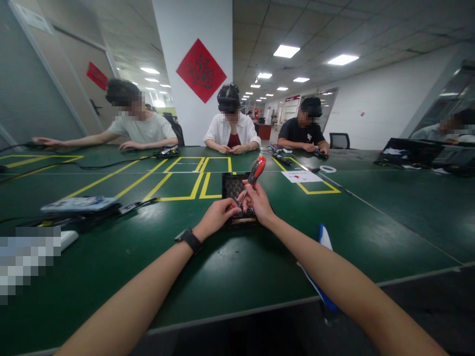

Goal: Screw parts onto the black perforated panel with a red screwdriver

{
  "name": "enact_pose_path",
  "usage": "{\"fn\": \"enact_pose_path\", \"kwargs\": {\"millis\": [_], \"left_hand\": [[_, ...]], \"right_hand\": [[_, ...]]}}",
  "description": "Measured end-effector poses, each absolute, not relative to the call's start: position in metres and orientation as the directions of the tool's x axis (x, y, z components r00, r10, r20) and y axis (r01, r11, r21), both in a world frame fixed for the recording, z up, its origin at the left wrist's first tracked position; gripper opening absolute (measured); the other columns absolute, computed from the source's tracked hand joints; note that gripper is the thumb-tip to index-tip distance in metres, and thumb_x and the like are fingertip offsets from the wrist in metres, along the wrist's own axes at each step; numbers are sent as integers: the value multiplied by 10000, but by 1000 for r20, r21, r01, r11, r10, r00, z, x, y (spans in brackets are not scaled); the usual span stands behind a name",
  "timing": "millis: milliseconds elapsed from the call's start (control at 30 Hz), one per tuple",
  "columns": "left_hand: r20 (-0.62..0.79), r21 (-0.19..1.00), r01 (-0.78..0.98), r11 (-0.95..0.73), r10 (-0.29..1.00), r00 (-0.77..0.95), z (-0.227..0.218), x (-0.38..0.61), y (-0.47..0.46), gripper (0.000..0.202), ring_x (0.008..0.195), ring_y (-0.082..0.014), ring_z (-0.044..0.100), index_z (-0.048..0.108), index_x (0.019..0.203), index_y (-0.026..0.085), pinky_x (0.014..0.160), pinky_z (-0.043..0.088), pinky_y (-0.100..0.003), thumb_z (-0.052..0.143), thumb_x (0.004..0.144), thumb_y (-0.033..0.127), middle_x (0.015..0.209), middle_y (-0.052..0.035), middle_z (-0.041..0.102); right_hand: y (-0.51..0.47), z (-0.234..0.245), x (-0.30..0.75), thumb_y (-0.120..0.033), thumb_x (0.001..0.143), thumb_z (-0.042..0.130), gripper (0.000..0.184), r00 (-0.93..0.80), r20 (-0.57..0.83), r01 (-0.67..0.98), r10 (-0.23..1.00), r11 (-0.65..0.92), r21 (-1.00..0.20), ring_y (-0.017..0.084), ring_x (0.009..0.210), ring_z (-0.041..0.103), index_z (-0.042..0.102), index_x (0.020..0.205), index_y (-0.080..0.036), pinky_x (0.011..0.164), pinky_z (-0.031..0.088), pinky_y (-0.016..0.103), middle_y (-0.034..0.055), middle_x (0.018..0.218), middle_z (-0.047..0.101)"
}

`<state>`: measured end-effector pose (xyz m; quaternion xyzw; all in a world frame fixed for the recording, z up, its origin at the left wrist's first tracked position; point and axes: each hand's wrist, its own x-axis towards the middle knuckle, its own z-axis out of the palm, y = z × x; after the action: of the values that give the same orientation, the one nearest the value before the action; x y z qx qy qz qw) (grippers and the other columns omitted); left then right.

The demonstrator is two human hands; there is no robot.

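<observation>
In front of me on the green table lies a black box-like tray with a textured inside. My right hand is closed around a screwdriver with a red and black handle. The tool leans, its handle up to the right and its thin shaft pointing down into the tray. My left hand, with a dark watch on the wrist, has its thumb and fingers pinched together by the shaft's lower end. What those fingers hold, if anything, is too small to make out. Both hands partly cover the tray.
Yellow tape outlines mark the green table. A light-blue case with cables lies at left. A blue and white object sits partly behind my right forearm. Beyond the tray are a paper sheet, a tape roll and several seated people.
</observation>
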<state>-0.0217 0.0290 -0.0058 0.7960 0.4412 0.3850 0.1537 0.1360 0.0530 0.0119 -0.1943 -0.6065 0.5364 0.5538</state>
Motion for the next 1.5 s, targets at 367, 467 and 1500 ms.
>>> {"fn": "enact_pose_path", "kwargs": {"millis": [367,467,1500], "left_hand": [[532,528,567,-632,767,360,-6,-21,31,241,707,-136,536,622,829,176,686,393,-252,459,850,352,761,-15,622],[556,522,587,-619,769,316,-9,-20,33,211,721,-143,542,620,801,174,707,394,-259,554,791,374,769,-16,632],[544,476,602,-641,752,371,-5,-24,29,238,686,-132,536,644,802,173,656,376,-241,460,856,314,741,-25,626]], "right_hand": [[56,10,137,-421,846,449,358,-291,470,-384,833,348,-855,60,395,506,398,1142,-226,403,418,173,-47,641,598],[55,12,137,-418,839,466,348,-294,477,-376,828,358,-855,60,395,507,403,1126,-230,406,423,177,-48,649,601],[52,12,136,-403,870,401,294,-359,461,-368,811,331,-869,67,384,508,420,1090,-208,385,386,177,-39,644,598]]}}
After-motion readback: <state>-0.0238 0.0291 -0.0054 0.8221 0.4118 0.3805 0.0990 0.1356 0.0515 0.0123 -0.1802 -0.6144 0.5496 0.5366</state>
